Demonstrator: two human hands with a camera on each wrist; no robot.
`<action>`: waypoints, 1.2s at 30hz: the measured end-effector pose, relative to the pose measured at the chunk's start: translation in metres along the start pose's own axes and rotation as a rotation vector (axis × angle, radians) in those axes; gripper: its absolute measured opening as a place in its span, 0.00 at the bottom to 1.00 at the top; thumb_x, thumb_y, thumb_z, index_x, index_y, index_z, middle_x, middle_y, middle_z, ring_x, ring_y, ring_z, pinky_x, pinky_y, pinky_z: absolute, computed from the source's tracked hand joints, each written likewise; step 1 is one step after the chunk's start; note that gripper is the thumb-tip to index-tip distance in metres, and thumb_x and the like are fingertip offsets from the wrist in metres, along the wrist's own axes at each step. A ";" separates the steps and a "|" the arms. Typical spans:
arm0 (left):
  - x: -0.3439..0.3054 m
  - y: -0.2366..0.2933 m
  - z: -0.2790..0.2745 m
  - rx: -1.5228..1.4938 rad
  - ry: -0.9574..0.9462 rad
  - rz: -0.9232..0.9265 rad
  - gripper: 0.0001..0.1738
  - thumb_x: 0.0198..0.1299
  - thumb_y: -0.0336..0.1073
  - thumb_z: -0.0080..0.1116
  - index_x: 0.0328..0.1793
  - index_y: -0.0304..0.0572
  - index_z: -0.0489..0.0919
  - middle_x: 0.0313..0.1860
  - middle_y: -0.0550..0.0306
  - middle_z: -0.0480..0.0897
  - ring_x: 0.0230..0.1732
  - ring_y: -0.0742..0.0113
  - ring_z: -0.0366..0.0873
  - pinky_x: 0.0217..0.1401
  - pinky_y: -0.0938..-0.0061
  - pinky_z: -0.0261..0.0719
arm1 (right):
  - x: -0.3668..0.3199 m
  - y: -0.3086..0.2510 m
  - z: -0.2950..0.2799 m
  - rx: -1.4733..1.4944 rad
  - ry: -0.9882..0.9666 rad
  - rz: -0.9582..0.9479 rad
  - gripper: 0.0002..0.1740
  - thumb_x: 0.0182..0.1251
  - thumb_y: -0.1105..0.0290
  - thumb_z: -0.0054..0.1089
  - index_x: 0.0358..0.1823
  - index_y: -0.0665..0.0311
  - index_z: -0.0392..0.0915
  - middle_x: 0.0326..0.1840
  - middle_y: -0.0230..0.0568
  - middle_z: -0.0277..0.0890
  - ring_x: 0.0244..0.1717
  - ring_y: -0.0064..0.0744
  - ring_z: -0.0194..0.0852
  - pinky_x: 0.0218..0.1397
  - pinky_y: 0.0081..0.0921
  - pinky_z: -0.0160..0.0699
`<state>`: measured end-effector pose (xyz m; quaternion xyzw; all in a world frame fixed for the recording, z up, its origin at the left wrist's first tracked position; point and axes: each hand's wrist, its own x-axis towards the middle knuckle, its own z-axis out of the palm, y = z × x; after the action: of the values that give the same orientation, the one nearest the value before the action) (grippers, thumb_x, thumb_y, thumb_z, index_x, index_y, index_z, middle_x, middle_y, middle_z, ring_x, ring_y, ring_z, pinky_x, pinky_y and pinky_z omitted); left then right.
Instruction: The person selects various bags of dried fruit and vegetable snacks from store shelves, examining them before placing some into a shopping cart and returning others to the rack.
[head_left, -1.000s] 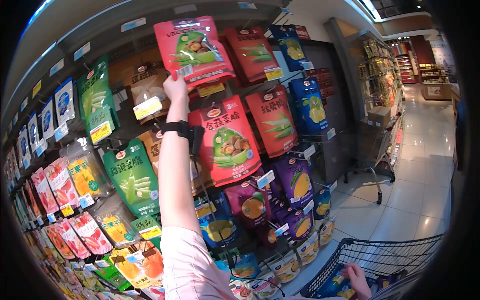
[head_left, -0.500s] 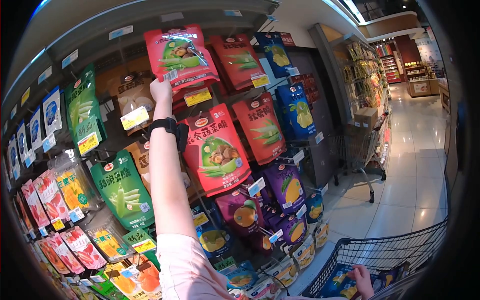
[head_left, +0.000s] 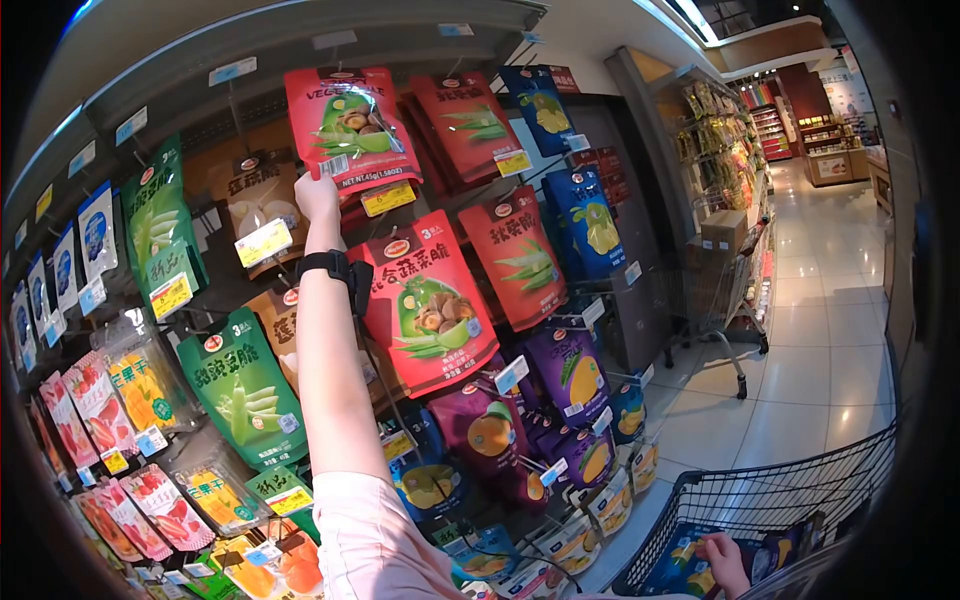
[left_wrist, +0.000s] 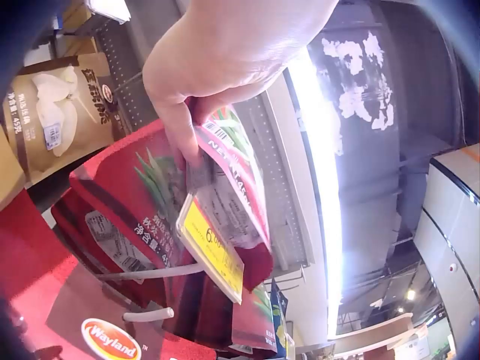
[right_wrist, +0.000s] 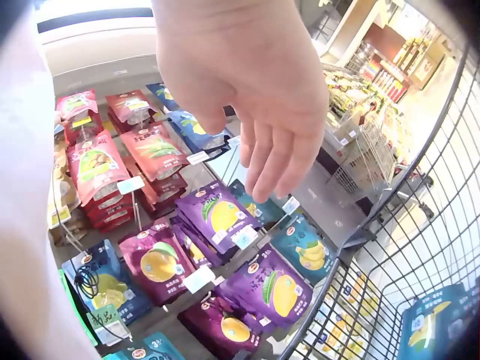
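Observation:
My left hand (head_left: 318, 198) pinches the lower left corner of a pink-red bag of vegetable crisps (head_left: 352, 125), at the top row of the snack rack. In the left wrist view the thumb and fingers of that hand (left_wrist: 217, 64) close on the bag's bottom edge, beside a yellow price tag (left_wrist: 210, 244). More red bags (left_wrist: 127, 202) hang behind it. My right hand (head_left: 725, 562) hangs low over the shopping cart (head_left: 700, 480), fingers loose and holding nothing. The right wrist view shows its relaxed fingers (right_wrist: 274, 154) pointing down.
Below hangs another mixed vegetable crisps bag (head_left: 430, 300), with green pea bags (head_left: 245, 385) left and purple mango bags (head_left: 570, 370) right. Blue bags (right_wrist: 427, 322) lie in the cart. Metal hooks and price tags jut from the rack. A second cart (head_left: 725, 320) stands along the aisle.
The pinched bag sits a little lower, and the tag below it shows more fully. The whole scene has slid left in the head view. The right hand stays over the cart.

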<state>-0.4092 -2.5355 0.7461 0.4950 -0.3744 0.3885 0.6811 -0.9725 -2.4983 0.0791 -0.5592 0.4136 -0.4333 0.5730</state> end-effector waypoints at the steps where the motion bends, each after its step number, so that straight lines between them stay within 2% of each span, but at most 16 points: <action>1: 0.002 -0.002 -0.001 -0.012 -0.017 -0.015 0.10 0.48 0.32 0.52 0.33 0.34 0.79 0.26 0.46 0.80 0.27 0.57 0.80 0.28 0.67 0.77 | 0.001 0.006 -0.001 0.000 -0.007 -0.006 0.13 0.65 0.67 0.43 0.42 0.72 0.67 0.29 0.43 0.75 0.31 0.28 0.75 0.36 0.23 0.75; 9: -0.028 0.027 -0.009 0.074 0.027 -0.156 0.10 0.50 0.31 0.51 0.34 0.33 0.79 0.27 0.45 0.80 0.26 0.56 0.80 0.24 0.66 0.77 | 0.001 0.016 0.005 0.059 -0.001 -0.035 0.13 0.64 0.69 0.46 0.42 0.73 0.67 0.31 0.43 0.74 0.31 0.28 0.75 0.38 0.22 0.74; 13: -0.015 -0.001 0.002 0.048 -0.011 -0.089 0.10 0.51 0.31 0.50 0.34 0.31 0.77 0.28 0.44 0.80 0.23 0.57 0.79 0.19 0.69 0.78 | -0.007 0.001 0.005 -0.056 0.006 -0.004 0.13 0.63 0.69 0.47 0.42 0.73 0.68 0.31 0.44 0.75 0.33 0.28 0.75 0.38 0.22 0.73; 16: -0.016 -0.011 0.009 -0.032 0.029 -0.210 0.09 0.52 0.31 0.50 0.33 0.29 0.77 0.26 0.46 0.79 0.21 0.60 0.79 0.19 0.70 0.75 | -0.015 -0.010 0.004 -0.108 0.022 0.007 0.13 0.62 0.70 0.48 0.42 0.74 0.69 0.31 0.44 0.76 0.34 0.28 0.75 0.38 0.23 0.73; 19: -0.012 -0.041 0.015 -0.021 0.062 -0.165 0.09 0.53 0.31 0.51 0.33 0.29 0.76 0.27 0.44 0.79 0.20 0.61 0.78 0.17 0.72 0.72 | -0.020 -0.013 0.001 -0.160 0.035 0.036 0.12 0.61 0.70 0.49 0.41 0.73 0.69 0.31 0.44 0.76 0.34 0.28 0.75 0.38 0.22 0.73; 20: 0.008 -0.081 0.023 0.170 0.091 -0.028 0.09 0.52 0.31 0.52 0.32 0.29 0.76 0.29 0.42 0.79 0.25 0.57 0.79 0.24 0.70 0.74 | -0.021 -0.012 0.000 -0.180 0.028 0.038 0.12 0.61 0.70 0.49 0.42 0.73 0.69 0.31 0.44 0.76 0.34 0.28 0.75 0.38 0.22 0.73; 21: 0.009 -0.090 0.021 0.143 0.053 -0.070 0.11 0.51 0.30 0.53 0.39 0.28 0.74 0.29 0.42 0.79 0.31 0.49 0.78 0.34 0.66 0.75 | -0.022 -0.011 -0.001 -0.199 0.019 0.040 0.12 0.61 0.71 0.50 0.42 0.73 0.69 0.31 0.44 0.76 0.34 0.28 0.76 0.38 0.22 0.73; 23: -0.040 -0.026 -0.001 -0.205 -0.005 -0.397 0.21 0.49 0.28 0.51 0.51 0.28 0.68 0.39 0.38 0.77 0.44 0.43 0.74 0.49 0.65 0.70 | -0.025 -0.008 -0.003 -0.199 0.015 0.047 0.12 0.60 0.71 0.50 0.41 0.73 0.69 0.31 0.44 0.76 0.34 0.28 0.76 0.38 0.22 0.73; 27: -0.074 -0.017 0.000 0.008 0.142 -0.149 0.34 0.44 0.26 0.46 0.63 0.33 0.55 0.61 0.35 0.57 0.64 0.44 0.52 0.65 0.62 0.51 | -0.024 -0.005 -0.007 -0.257 -0.025 0.068 0.12 0.60 0.70 0.49 0.42 0.71 0.70 0.33 0.44 0.75 0.35 0.29 0.76 0.39 0.24 0.73; 28: -0.094 0.005 -0.007 0.140 0.159 -0.041 0.36 0.45 0.26 0.49 0.64 0.31 0.52 0.61 0.35 0.58 0.63 0.46 0.54 0.64 0.67 0.52 | -0.024 -0.004 -0.009 -0.286 -0.056 0.087 0.13 0.61 0.67 0.49 0.43 0.69 0.70 0.35 0.44 0.75 0.37 0.30 0.76 0.40 0.25 0.73; 29: -0.114 0.018 -0.013 0.089 0.164 0.090 0.37 0.46 0.26 0.51 0.64 0.32 0.51 0.63 0.36 0.55 0.65 0.48 0.51 0.65 0.67 0.50 | -0.023 0.000 -0.010 -0.318 -0.090 0.110 0.15 0.62 0.65 0.49 0.44 0.67 0.70 0.37 0.44 0.76 0.38 0.31 0.75 0.41 0.27 0.73; 30: -0.138 0.036 -0.024 0.004 0.156 0.156 0.36 0.48 0.25 0.52 0.64 0.32 0.52 0.64 0.40 0.53 0.66 0.52 0.50 0.66 0.68 0.49 | -0.018 0.020 -0.010 -0.310 -0.021 0.065 0.13 0.58 0.65 0.53 0.38 0.67 0.73 0.29 0.42 0.77 0.33 0.31 0.77 0.38 0.26 0.73; 31: -0.157 0.042 -0.032 -0.181 0.133 0.281 0.34 0.50 0.23 0.50 0.64 0.33 0.52 0.64 0.45 0.54 0.65 0.57 0.52 0.65 0.70 0.50 | -0.012 0.041 -0.017 -0.381 -0.073 0.062 0.15 0.58 0.63 0.53 0.40 0.67 0.73 0.33 0.44 0.77 0.36 0.35 0.77 0.39 0.26 0.73; 34: -0.257 0.091 -0.077 -0.442 -0.059 0.296 0.31 0.49 0.20 0.46 0.62 0.35 0.56 0.62 0.47 0.58 0.65 0.60 0.52 0.66 0.68 0.50 | -0.002 0.045 -0.025 -0.559 -0.166 0.119 0.14 0.57 0.65 0.53 0.40 0.68 0.73 0.34 0.46 0.76 0.36 0.35 0.75 0.40 0.25 0.72; 35: -0.295 0.085 -0.089 -0.420 -0.123 0.270 0.29 0.50 0.22 0.47 0.61 0.35 0.58 0.58 0.47 0.63 0.62 0.59 0.59 0.64 0.68 0.54 | 0.006 0.060 -0.032 -0.570 -0.181 0.179 0.16 0.56 0.63 0.53 0.40 0.67 0.73 0.34 0.47 0.75 0.36 0.36 0.75 0.41 0.26 0.72; 36: -0.342 0.078 -0.095 -0.650 -0.203 0.057 0.27 0.50 0.24 0.48 0.60 0.36 0.59 0.54 0.46 0.68 0.57 0.59 0.65 0.61 0.68 0.58 | 0.012 0.078 -0.044 -0.665 -0.199 0.244 0.18 0.55 0.59 0.54 0.40 0.66 0.74 0.40 0.51 0.74 0.42 0.42 0.74 0.44 0.31 0.72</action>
<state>-0.6101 -2.4817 0.4478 0.2774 -0.5581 0.2164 0.7515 -1.0080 -2.5225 -0.0004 -0.7010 0.5376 -0.1472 0.4449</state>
